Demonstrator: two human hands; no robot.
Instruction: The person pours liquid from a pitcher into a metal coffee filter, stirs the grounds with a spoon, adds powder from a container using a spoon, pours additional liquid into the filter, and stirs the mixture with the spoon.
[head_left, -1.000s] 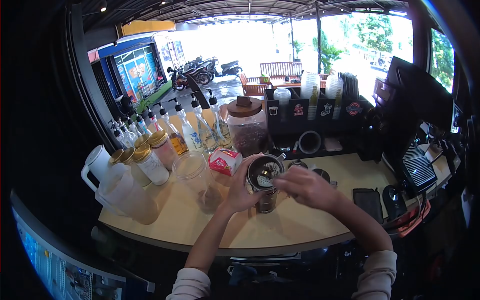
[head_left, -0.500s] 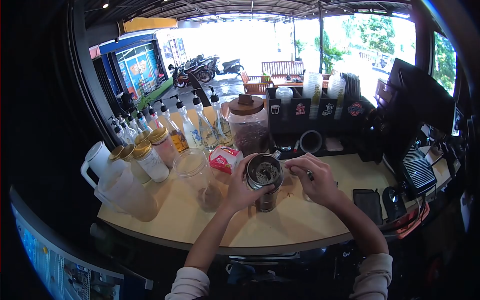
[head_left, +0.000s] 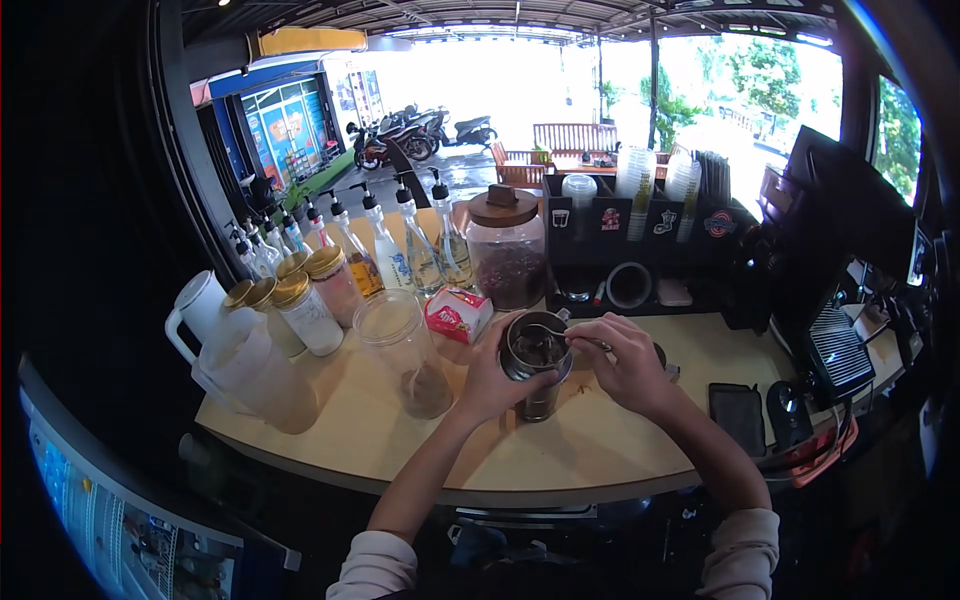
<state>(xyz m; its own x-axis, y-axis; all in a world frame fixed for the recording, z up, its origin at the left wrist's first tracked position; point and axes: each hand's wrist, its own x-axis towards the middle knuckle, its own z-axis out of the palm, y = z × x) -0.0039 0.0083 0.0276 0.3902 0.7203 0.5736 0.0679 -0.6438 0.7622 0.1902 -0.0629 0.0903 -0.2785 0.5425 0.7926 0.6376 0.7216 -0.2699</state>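
Observation:
My left hand (head_left: 487,385) wraps round a metal canister (head_left: 541,404) standing on the counter, its open top towards me. Dark contents show inside, too shadowed to identify. Between the fingers of my right hand (head_left: 630,372) is a metal spoon (head_left: 592,342), its head reaching into the canister's mouth. Left of the canister stands a lidless clear jar (head_left: 390,325) with some brown stuff at the bottom. A red and white packet (head_left: 459,314) lies just behind. Dark crumbs are scattered on the counter beside the canister.
The wooden counter (head_left: 620,455) carries a pale jug (head_left: 250,365), gold-lidded jars (head_left: 310,315) and several pump bottles (head_left: 385,250) on the left. Behind stand a wooden-lidded jar (head_left: 508,260) and a black cup organizer (head_left: 640,220). A dark cloth (head_left: 736,415) lies on the right.
The spoon head has moved from the canister's right edge into its mouth as my right hand shifted slightly left. The pale grains seen inside now look darker. My left hand keeps its hold.

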